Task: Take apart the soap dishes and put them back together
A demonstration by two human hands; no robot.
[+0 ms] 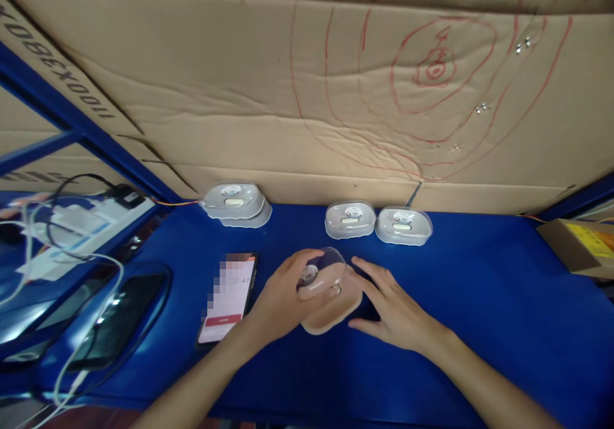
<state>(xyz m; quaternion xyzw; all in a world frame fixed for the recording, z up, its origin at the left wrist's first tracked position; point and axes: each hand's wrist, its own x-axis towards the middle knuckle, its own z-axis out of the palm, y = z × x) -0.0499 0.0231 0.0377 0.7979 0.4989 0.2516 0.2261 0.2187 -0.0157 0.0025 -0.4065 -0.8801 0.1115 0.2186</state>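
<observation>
Cardboard wall [215,52], creased, red rings drawn on it, at the back. Table [480,365], blue, in front of the wall. Power strip [125,223], white, crowded with plugs and cables, far left. Carton [570,247], yellow label, right edge. Left hand [283,291], fingers wrapped around the plastic box [330,319]. Right hand [398,307], fingers spread, gripping nothing, just beside the box; contact cannot be told. Phone [228,307], screen lit, left of the left hand. Stacked boxes [252,208], clear-topped, back left. Two matching boxes [350,221], side by side, back middle. Held box, clear top over pale base, table's front middle; whether it touches the table cannot be told. Handling, as judged: light, even pressure, since thin plastic probably flexes; right fingers best kept low, supporting the base's rim; top and base edges squared
</observation>
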